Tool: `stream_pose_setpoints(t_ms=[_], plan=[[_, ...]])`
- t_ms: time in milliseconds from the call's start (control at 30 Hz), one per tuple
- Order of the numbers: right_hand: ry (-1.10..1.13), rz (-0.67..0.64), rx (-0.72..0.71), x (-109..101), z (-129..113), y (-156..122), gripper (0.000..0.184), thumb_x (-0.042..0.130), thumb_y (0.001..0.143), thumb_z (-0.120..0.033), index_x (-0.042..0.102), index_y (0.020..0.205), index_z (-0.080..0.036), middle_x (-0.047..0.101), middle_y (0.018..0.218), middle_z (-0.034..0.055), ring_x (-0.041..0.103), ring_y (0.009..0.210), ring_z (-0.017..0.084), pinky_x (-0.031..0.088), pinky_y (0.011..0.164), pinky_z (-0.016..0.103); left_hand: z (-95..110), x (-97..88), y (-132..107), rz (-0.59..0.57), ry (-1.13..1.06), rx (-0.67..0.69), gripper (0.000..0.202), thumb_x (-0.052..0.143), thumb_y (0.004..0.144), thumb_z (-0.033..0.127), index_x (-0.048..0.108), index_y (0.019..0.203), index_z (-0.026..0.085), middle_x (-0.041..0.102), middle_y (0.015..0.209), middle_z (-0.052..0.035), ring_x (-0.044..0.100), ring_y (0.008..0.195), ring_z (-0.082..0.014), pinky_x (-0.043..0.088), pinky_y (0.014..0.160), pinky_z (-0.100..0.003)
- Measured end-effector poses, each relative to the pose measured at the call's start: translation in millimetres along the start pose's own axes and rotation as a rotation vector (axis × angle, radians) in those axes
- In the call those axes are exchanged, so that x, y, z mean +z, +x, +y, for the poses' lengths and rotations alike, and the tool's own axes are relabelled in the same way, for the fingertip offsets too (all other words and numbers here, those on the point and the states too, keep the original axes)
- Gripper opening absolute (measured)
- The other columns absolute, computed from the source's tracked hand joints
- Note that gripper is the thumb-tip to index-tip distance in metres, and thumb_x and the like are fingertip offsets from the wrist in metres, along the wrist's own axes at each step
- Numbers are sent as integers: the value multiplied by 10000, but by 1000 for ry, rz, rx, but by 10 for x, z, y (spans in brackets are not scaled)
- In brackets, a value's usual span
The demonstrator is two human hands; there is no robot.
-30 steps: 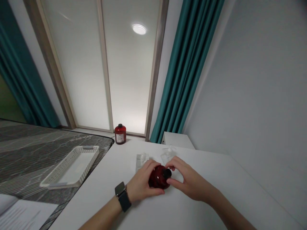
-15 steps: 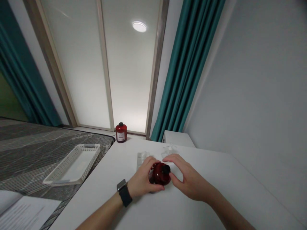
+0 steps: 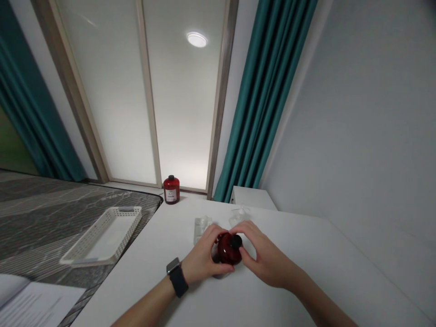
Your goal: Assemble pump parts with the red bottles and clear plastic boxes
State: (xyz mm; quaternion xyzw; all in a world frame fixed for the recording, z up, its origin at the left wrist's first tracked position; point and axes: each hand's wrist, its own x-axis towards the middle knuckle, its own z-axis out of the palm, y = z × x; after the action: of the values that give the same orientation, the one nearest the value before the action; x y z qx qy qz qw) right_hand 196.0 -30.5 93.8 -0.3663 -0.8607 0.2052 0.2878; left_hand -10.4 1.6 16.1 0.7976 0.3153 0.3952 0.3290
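The fingers of your left hand [image 3: 203,256] were wrapped around the body of a dark red bottle [image 3: 227,254], thumb on the near side and the rest over the far side — a firm-looking hold. Your right hand [image 3: 267,254] made a half-closed curve at the bottle's black cap [image 3: 236,241], thumb at its right edge and index finger just beyond it; whether both tips actually pressed on it, you could not tell from this view. Half a second earlier that index finger had stood further off the cap; now it had dipped back in, which suggested you were taking a fresh grip there while the left hand steadied the body. The bottle leaned, cap toward your right, low over the white counter [image 3: 289,272]; its base was too hidden to show whether it rested there.

Just beyond your hands lay two bits of clear plastic, a flat packet [image 3: 198,227] on the left and a crumpled wrapper [image 3: 240,215] on the right. Farther out — at the counter's far left corner — a second red bottle [image 3: 171,190] stood upright, black-capped, its white label facing you. Left of the counter, a white perforated basket [image 3: 134,229] sat on a grey patterned surface [image 3: 34,213].
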Motion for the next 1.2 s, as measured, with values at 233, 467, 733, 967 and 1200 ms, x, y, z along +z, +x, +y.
stream_pose_setpoints(t_ms=[233, 467, 733, 967, 1200], plan=[[-71, 8, 62, 34, 28, 30, 265, 586, 856, -109, 563, 1093, -225, 572, 1044, 64, 525, 1023, 254, 453, 933, 460, 21, -10, 6, 1, -5, 10, 632, 848, 662, 329, 541, 1202, 209, 554, 1122, -66, 539, 1028, -277, 470, 916, -432], [86, 88, -1, -59, 86, 10, 216, 497, 902, -111, 559, 1067, -236, 592, 1046, 51, 555, 1021, 210, 461, 924, 380, 2, -16, -3, -34, -39, -9, 614, 805, 688, 298, 526, 1226, 200, 562, 1131, -71, 559, 1043, -279, 473, 925, -435], [-5, 396, 287, 352, 1087, -343, 213, 449, 932, -293, 556, 1089, -197, 660, 1021, 85, 644, 948, 226, 526, 867, 400, -46, 9, -55, -43, -68, -57, 675, 705, 748, 236, 378, 1335, 177, 543, 1328, -149, 533, 1235, -317, 396, 1094, -517], [-108, 413, 340, 436, 1475, -532, 117, 521, 886, -310, 589, 870, -216, 678, 887, 74, 640, 864, 243, 522, 821, 412, 1, -4, -32, 11, 12, 50, 584, 650, 808, 205, 398, 1335, 207, 498, 1356, -133, 503, 1256, -302, 405, 1100, -506], [-221, 439, 400, 449, 1713, -589, 91, 581, 826, -314, 591, 792, -229, 680, 812, 48, 616, 824, 263, 486, 800, 431, -21, -22, -33, 9, 100, 73, 614, 652, 837, 211, 383, 1388, 228, 478, 1369, -140, 476, 1276, -326, 408, 1094, -538]])
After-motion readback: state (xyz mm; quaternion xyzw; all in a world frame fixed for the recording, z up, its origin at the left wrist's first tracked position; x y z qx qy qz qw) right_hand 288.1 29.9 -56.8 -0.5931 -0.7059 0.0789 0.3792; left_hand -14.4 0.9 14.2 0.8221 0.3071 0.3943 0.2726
